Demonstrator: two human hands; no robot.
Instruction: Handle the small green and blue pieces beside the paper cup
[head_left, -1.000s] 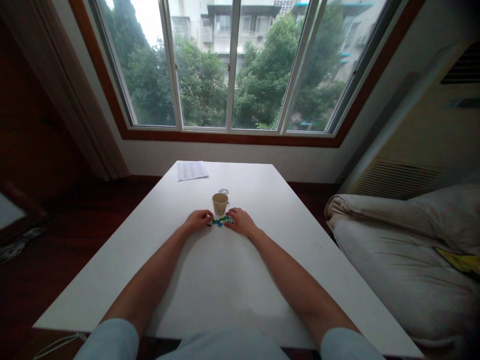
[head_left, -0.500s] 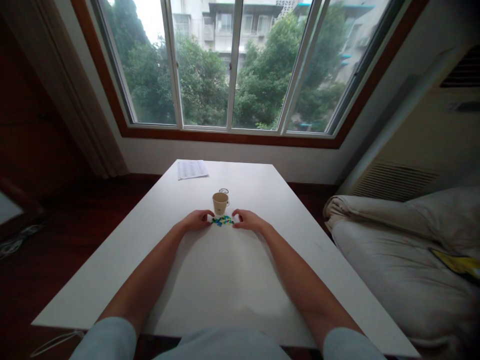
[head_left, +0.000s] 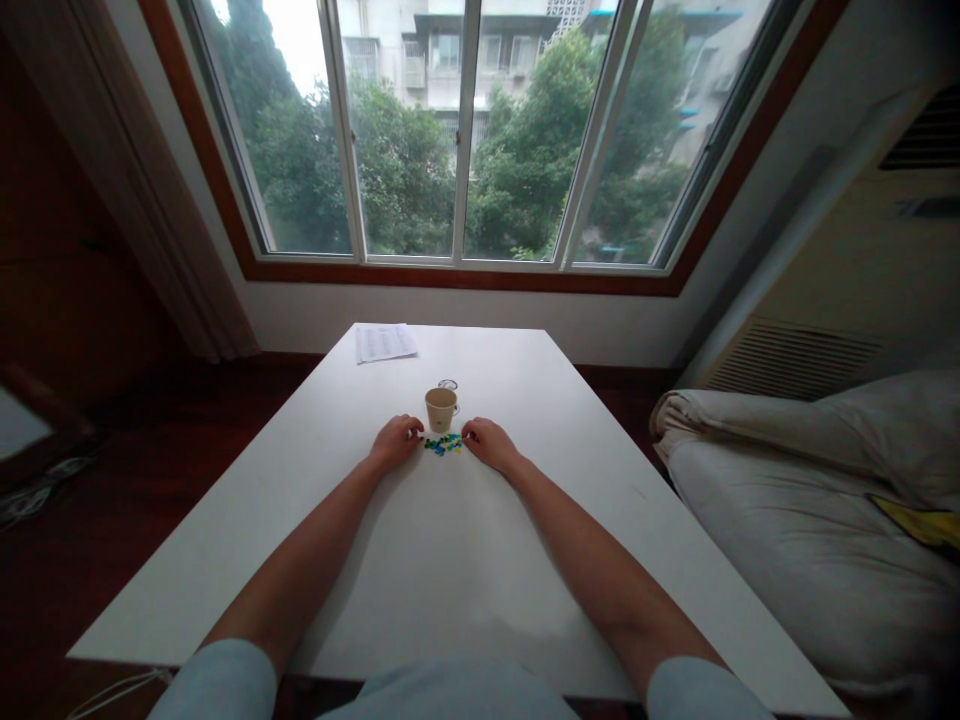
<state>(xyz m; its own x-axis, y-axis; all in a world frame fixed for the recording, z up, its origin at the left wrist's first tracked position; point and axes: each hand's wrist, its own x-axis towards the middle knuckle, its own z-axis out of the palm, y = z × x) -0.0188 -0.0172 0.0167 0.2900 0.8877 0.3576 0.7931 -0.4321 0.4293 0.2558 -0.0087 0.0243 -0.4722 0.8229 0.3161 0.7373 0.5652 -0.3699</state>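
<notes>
A small spread of blue, green and yellow pieces, too small to name exactly, lies on the white table. Just behind them stands an upright tan cup with a handle-like ring at its right side. My left hand is at the left edge of the pieces, its fingers curled in together. At the right edge, my right hand has thumb and fingers drawn into a pinch. Whatever either hand holds is too small to make out.
A thin round ring-like object lies behind the cup. Printed sheets rest at the table's far left corner. Beyond the table is a window wall; a cloth-covered sofa stands to the right.
Both hands have closed from spread thumb and fingers into tighter curls. The small pieces lie a little differently, with fewer yellow ones showing. The cup has stayed put.
</notes>
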